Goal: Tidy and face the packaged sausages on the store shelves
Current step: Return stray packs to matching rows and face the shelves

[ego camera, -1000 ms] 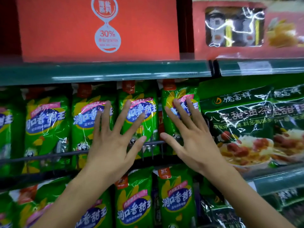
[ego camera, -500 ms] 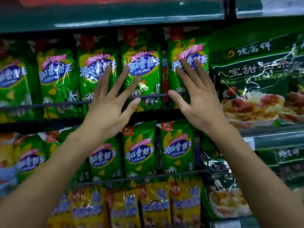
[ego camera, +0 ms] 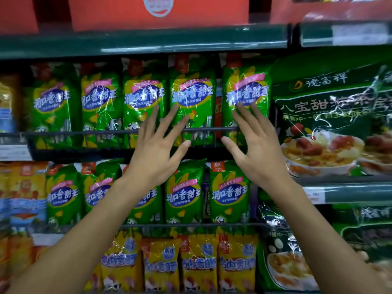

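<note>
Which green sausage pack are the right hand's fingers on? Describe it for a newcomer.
Find the dark green shelf edge under the red boxes. In the row of green packs below, it is the rightmost pack, under the right hand, the only one bordering the big dark-green bag.

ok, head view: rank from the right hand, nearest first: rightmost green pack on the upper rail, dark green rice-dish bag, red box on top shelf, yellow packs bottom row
1. rightmost green pack, under the right hand fingertips
2. dark green rice-dish bag, just right
3. yellow packs, bottom row, and red box, top shelf: too close to call
</note>
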Available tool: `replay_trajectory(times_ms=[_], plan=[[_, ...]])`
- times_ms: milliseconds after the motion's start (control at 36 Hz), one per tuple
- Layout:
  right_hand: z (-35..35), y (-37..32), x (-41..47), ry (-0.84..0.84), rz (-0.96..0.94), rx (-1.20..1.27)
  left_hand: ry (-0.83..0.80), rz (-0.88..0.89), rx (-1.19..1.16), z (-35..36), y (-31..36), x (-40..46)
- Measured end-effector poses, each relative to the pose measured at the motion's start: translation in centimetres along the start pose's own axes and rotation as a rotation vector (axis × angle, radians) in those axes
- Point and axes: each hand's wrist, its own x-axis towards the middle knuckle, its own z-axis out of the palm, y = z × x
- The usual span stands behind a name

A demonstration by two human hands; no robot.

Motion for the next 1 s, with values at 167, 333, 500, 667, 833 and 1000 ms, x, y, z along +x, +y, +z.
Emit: replay_trajectory(times_ms=[167,333,500,667,833,1000], plan=[[-0.1,0.2,-3.6,0.075,-0.002,0.283,0.066,-0.002,-0.113,0.8,0.7,-2.2],[1.5,-0.2,-10.6,0.246,0.176,0.497,0.136,-0.033,-0.365,4.2,3.2,-8.4],[4.3,-0.8,-15.7,0.136,0.416,0.534,-0.045,-0.181,-0.664,7.7,5.6,-13.5],[6.6,-0.6,-17.3,0.091,0.642,0.505,-0.216,-0.307,-0.932,10.8,8.6,-14.8],[7.4,0.6,-17.9,0.054,0.693,0.463,-0.203,-0.372,-0.944,12.2,10.1,-14.7],[8.2,2.0,-16.5,0.036,0.701,0.447,-0.198,-0.47,-0.925,12.9,10.5,-14.3]])
